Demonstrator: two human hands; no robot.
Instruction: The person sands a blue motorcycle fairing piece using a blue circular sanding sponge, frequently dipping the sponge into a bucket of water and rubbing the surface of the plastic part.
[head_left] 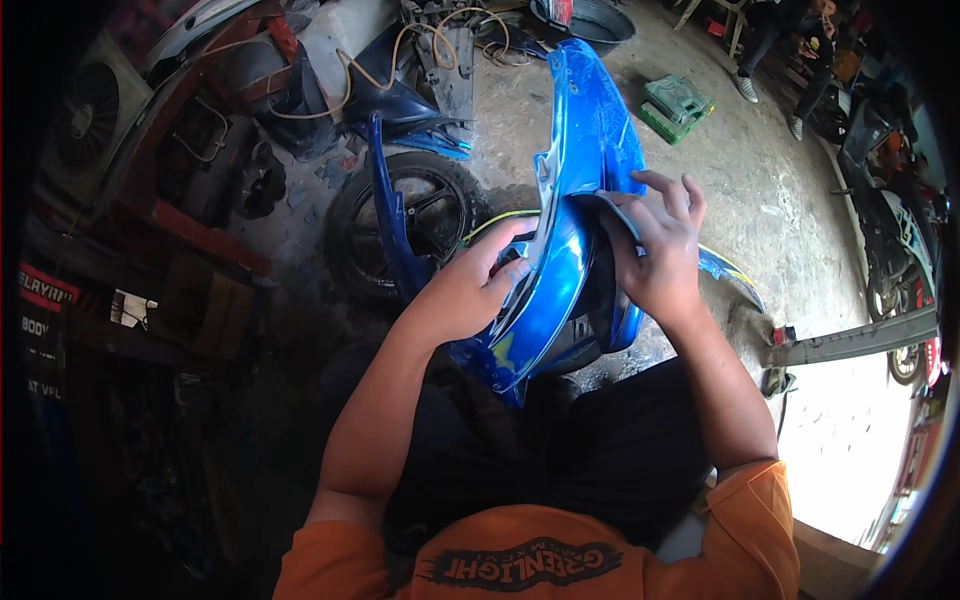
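Note:
A glossy blue motorcycle fairing panel (566, 250) stands tilted between my knees, its long upper end pointing away from me. My left hand (478, 285) grips the panel's left edge, thumb and fingers curled round it. In my right hand (655, 240), a thin, curved grey sheet that looks like sandpaper (617, 213) is pinched against the panel's right side. Its thumb is under the sheet, and some fingers are raised. The blue surface near the top right looks dull and whitish. More blue bodywork, partly hidden, shows below and behind the panel.
A wheel with a black tire (345, 225) lies on the left, beside a narrow dark blue trim piece (385, 200). Beyond are a green case (677, 106), a black basin (600, 22) and a tan hose (400, 50). A person (800, 60) is at the far right, near parked motorcycles (900, 230).

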